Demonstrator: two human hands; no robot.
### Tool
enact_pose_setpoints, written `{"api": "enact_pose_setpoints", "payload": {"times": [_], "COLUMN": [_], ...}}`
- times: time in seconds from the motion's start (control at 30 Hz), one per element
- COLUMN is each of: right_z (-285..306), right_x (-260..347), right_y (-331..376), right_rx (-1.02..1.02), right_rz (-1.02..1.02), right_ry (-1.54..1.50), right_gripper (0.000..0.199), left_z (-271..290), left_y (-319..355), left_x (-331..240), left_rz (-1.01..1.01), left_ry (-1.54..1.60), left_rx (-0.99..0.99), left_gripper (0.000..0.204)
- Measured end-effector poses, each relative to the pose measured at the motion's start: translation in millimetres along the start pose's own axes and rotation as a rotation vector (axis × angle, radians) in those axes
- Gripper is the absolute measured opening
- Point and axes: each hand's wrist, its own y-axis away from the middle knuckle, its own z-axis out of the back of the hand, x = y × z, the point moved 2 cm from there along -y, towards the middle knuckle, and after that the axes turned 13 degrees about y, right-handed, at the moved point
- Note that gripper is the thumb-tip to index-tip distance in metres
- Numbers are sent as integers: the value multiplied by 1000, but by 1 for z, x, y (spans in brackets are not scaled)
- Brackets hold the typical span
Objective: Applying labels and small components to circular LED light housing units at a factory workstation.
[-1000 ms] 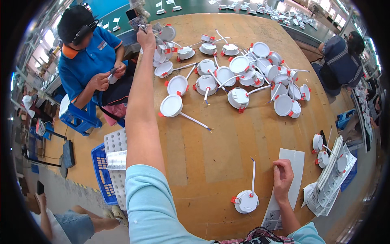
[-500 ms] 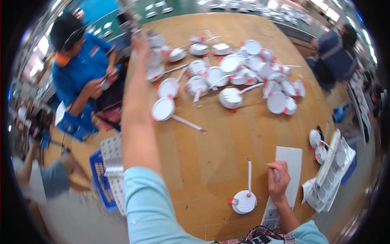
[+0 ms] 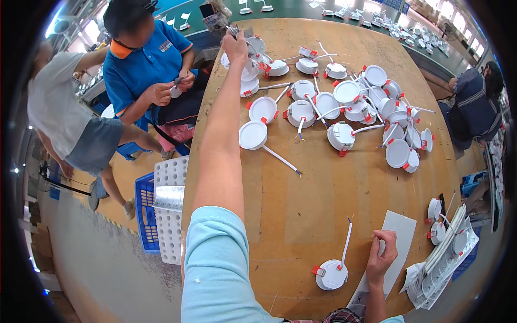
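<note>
Reaching left hand (image 3: 235, 46), gripping wires (image 3: 232, 29)

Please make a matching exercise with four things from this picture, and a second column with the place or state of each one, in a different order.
Things:
1. left hand
2. right hand
3. single round lamp
4. blue crate

Places:
A. on the floor, left of the table
B. resting on a white sheet
C. stretched to the table's far edge
D. near edge, beside the right hand

Pairs: 1-C, 2-B, 3-D, 4-A
</note>
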Motion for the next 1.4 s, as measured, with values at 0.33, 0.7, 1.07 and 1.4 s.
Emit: {"api": "enact_pose_setpoints", "payload": {"times": [0.33, 0.7, 1.07, 1.4], "right_z": [2, 4, 4, 6], "right_x": [-6, -18, -16, -13], "right_y": [2, 2, 2, 3], "right_rx": [-17, 13, 48, 62], "right_rz": [-71, -121, -125, -122], "right_ry": [-101, -112, -130, -121], "right_gripper": [14, 14, 14, 16], "left_z": [-2, -46, -51, -47], "left_y": [10, 30, 1, 34], "left_x": [-13, -19, 28, -23], "left_rz": [104, 588, 687, 173], "left_ry": [-5, -778, 92, -555], "left_rx": [-4, 417, 310, 100], "left_gripper": [24, 105, 76, 69]}}
